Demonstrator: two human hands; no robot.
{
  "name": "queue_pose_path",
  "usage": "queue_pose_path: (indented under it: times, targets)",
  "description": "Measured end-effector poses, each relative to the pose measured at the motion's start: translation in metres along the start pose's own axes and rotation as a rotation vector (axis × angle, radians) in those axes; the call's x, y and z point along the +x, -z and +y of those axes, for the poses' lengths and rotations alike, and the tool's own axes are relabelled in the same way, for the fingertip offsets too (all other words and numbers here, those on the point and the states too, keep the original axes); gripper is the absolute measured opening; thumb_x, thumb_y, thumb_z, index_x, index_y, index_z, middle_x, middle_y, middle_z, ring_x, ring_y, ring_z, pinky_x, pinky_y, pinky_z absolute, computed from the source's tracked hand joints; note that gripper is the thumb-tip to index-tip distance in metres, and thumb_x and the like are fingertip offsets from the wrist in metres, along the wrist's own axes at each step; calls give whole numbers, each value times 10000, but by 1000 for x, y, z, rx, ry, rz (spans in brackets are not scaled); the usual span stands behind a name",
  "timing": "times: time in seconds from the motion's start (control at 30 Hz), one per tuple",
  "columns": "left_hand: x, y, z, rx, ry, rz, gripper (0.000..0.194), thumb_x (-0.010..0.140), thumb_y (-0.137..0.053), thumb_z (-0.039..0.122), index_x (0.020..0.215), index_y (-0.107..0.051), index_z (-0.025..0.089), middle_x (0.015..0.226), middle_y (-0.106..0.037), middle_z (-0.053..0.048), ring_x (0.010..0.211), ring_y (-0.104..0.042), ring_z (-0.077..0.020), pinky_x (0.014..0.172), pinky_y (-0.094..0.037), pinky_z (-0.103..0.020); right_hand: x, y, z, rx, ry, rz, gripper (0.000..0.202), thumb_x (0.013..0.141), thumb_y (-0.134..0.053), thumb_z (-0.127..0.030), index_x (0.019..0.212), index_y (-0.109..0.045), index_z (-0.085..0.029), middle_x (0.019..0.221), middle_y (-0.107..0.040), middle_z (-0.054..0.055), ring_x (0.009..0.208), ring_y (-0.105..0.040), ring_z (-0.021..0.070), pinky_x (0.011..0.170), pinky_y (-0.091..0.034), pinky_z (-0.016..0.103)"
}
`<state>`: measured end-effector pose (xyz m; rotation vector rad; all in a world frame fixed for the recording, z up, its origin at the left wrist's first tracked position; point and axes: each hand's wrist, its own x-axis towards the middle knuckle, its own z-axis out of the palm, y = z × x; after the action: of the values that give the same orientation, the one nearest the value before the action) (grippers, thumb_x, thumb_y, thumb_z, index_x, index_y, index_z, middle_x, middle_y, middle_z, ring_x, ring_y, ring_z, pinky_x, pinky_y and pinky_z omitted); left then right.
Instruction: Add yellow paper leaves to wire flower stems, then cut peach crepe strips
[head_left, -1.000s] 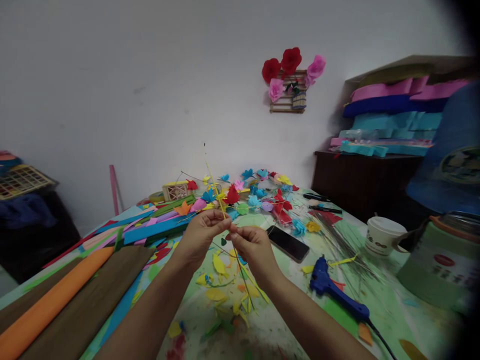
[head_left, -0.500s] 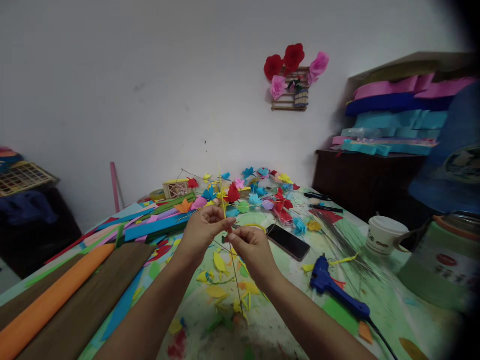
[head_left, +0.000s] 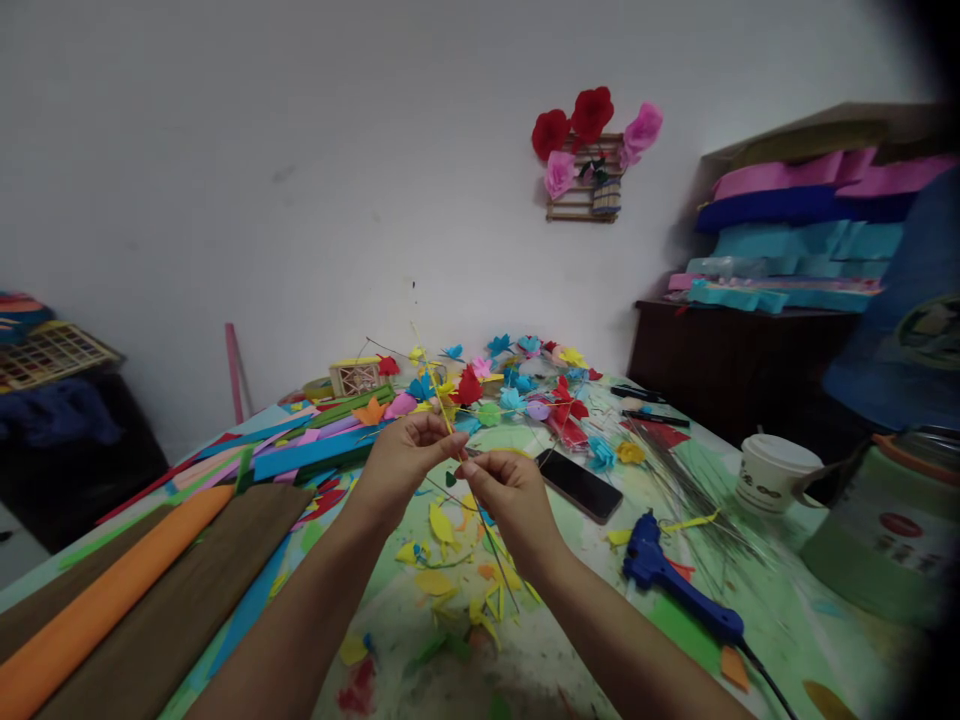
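Over the middle of the table, a thin wire (head_left: 439,396) slants from upper left to lower right. Its upper part is yellow, as if wrapped in paper; the lower part looks dark and bare. My left hand (head_left: 405,462) is closed on it in a pinch between thumb and fingers. Just below and to the right, the thumb and forefinger of my right hand (head_left: 513,500) pinch the same wire. Fingertips of both hands almost meet and partly hide it. A small dark green scrap (head_left: 450,479) shows under the fingertips. Yellow paper petals (head_left: 441,524) lie beneath.
Paper flowers (head_left: 513,398) spread across the back of the table. To the right are a phone (head_left: 580,485), a blue glue gun (head_left: 671,580), loose wires (head_left: 690,490), a lidded cup (head_left: 775,472) and a large green jug (head_left: 877,540). Crepe paper rolls (head_left: 180,590) lie left.
The wire has tilted: its top leans further left and its lower end has swung right. Both hands stay in nearly the same place, still pinching it.
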<state>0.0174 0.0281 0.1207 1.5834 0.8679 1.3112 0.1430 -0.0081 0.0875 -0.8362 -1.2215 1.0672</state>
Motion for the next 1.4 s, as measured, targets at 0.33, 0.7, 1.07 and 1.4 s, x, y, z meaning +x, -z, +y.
queue_pose_path:
  times: [0.33, 0.7, 1.07, 1.4]
  targets:
    - [0, 3, 0, 30, -35, -54, 277, 642, -752, 315, 593, -526, 164, 542, -574, 38, 528, -515, -96, 541, -386, -212, -1, 0, -5, 79, -68, -80, 194, 634, -607, -331, 601, -619, -140, 409, -322, -86, 411, -216, 55, 430, -139, 230]
    - [2, 9, 1, 33, -35, -26, 263, 649, -743, 321, 618, -535, 162, 570, -594, 27, 590, -546, -112, 607, -405, -225, 1, 2, -3, 78, -79, -83, 213, 632, -614, -351, 570, -581, -149, 409, -341, -80, 406, -226, 51, 429, -151, 228]
    - [2, 1, -8, 4, -45, -36, 219, 727, -682, 348, 660, -595, 158, 659, -612, 5, 685, -560, -125, 671, -407, -231, 2, -1, -3, -44, 19, 32, 207, 603, -638, -330, 534, -549, -156, 473, -412, -54, 472, -300, 73, 470, -220, 237]
    - [-3, -2, -5, -30, -16, -69, 199, 713, -700, 332, 710, -628, 146, 677, -647, -19, 672, -559, -131, 684, -422, -251, 3, 2, -2, 46, -63, 46, 220, 600, -660, -357, 569, -566, -162, 425, -309, -89, 436, -213, 64, 452, -156, 244]
